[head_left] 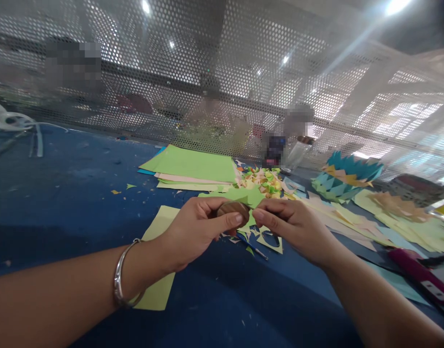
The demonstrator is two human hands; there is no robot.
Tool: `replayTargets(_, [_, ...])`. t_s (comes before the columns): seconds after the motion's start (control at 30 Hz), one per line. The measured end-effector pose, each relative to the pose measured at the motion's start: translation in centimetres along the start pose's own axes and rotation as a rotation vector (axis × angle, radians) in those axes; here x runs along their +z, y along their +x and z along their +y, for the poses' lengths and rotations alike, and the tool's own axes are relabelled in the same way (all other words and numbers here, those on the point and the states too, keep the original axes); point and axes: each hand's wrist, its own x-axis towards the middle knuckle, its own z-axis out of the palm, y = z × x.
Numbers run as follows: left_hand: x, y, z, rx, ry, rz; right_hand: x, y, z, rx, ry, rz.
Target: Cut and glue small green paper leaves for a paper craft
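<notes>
My left hand (189, 232), with a silver bangle on its wrist, is closed around a brown rounded object (225, 209) with wood-like stripes. Fingers and thumb of my right hand (297, 229) are pinched together just to the right of that object. What sits between those fingertips is too small to make out; a thin dark tip shows there. Behind both hands lies a piece of green paper (256, 194). Below them are cut paper remnants (274, 240) and a blue pen-like tool (257, 249). A pale yellow paper sheet (152, 297) lies partly under my left wrist.
A stack of coloured paper (196, 164) and a heap of paper scraps (263, 180) lie toward the back of the blue table (80, 208). Rightward are a teal zigzag paper piece (347, 179), paper strips and a magenta corded tool (415, 270). A perforated screen (164, 82) stands behind.
</notes>
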Motion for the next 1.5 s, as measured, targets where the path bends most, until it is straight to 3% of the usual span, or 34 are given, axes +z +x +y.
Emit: replayTargets(1.5, [0.09,0.05,0.36,-0.017,0.051,-0.041,0.02,-0.23,0.01,-0.019,-0.064,0.008])
